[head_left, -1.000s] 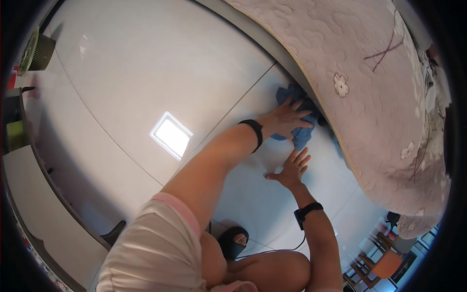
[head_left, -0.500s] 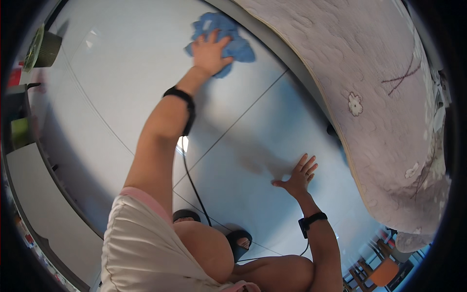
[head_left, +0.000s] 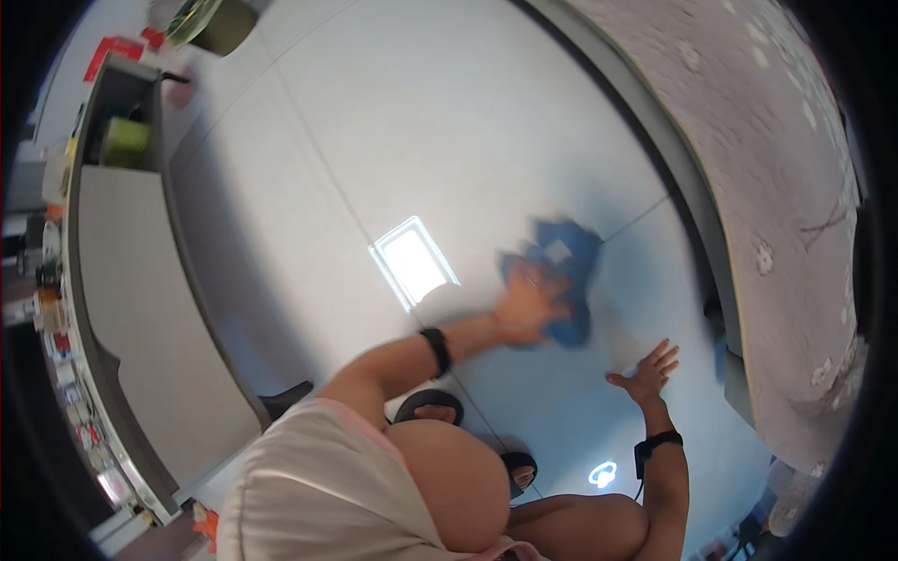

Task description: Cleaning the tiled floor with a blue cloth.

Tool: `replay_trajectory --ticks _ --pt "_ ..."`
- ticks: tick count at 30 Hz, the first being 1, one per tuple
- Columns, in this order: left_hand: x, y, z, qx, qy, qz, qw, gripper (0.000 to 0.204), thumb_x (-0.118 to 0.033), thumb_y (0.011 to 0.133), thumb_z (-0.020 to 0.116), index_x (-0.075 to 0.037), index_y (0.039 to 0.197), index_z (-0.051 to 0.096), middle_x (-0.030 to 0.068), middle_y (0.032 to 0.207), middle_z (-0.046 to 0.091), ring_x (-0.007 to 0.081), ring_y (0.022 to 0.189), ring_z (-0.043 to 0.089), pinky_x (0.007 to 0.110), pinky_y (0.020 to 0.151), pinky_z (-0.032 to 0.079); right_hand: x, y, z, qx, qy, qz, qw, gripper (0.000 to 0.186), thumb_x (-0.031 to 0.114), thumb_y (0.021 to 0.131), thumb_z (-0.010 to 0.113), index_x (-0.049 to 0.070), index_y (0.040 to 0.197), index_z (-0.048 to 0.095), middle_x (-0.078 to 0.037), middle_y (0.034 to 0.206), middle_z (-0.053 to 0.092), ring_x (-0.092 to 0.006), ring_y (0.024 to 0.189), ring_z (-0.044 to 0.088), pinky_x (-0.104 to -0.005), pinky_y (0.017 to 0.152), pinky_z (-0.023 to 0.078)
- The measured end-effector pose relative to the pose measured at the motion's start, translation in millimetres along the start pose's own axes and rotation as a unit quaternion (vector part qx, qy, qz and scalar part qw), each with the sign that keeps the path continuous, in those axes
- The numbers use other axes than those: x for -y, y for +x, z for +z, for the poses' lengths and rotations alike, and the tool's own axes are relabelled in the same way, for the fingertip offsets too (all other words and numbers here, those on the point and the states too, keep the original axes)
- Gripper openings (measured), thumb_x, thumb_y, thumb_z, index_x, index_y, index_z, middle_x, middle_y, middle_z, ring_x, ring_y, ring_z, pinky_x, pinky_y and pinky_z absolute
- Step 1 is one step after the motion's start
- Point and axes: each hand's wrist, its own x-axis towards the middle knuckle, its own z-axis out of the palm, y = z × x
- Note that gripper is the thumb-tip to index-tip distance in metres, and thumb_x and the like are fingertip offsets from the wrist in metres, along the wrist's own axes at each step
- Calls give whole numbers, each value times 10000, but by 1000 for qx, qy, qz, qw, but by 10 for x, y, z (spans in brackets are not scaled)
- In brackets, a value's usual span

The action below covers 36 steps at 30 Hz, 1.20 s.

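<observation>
My left hand [head_left: 526, 304] presses flat, fingers spread, on the blue cloth [head_left: 558, 285], which lies on the pale tiled floor [head_left: 449, 140] just beside the bed's quilted cover [head_left: 776, 187]. My right hand [head_left: 645, 372] rests open on the floor nearer me, fingers splayed, gripping nothing.

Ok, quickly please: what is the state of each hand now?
Left hand: open, pressed flat on the blue cloth, blurred.
Right hand: open, fingers spread on the floor, holding nothing.
</observation>
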Motion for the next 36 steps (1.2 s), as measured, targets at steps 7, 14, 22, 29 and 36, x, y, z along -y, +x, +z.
replay_trajectory --ticks 7,14,22,29,36 --pt "212 -158 -97 -69 80 26 994 514 -372 570 688 -302 1065 569 56 1275 414 355 1153 355 568 909 275 -168 106 126 -89 29 -76 993 1378 369 511 833 106 1345 -231 -286 1395 -165 -452 1299 -112 -504 1060 -8" --pt "1426 -856 -997 -228 139 -322 908 593 -300 574 703 -281 1139 523 103 1285 376 424 1116 343 534 892 303 -193 7 174 -65 40 -78 994 1323 290 571 823 188 1344 -246 -208 1418 -191 -451 1298 -112 -494 1072 51" --pt "1858 -2627 -1035 -341 189 -627 675 612 -356 641 682 -267 1210 474 132 1315 340 423 1139 322 519 926 306 -40 -86 109 -45 63 -49 996 1323 272 562 826 192 1350 -233 -209 1415 -204 -448 1298 -118 -509 1066 39" --pt "1572 -3036 -950 -317 55 -863 388 589 -470 759 558 -284 1283 364 154 1368 224 460 1154 307 601 888 314 -210 99 207 -81 30 -88 992 1321 260 575 819 116 1338 -250 -262 1400 -191 -396 1316 -132 -505 1058 -30" --pt "2161 -2051 -1164 -360 157 -727 563 575 -449 677 605 -285 1210 466 97 1350 302 421 1135 317 573 864 323 -303 164 298 -88 6 -105 991 1333 261 567 825 111 1333 -256 -259 1399 -194 -390 1314 -151 -497 1060 -33"
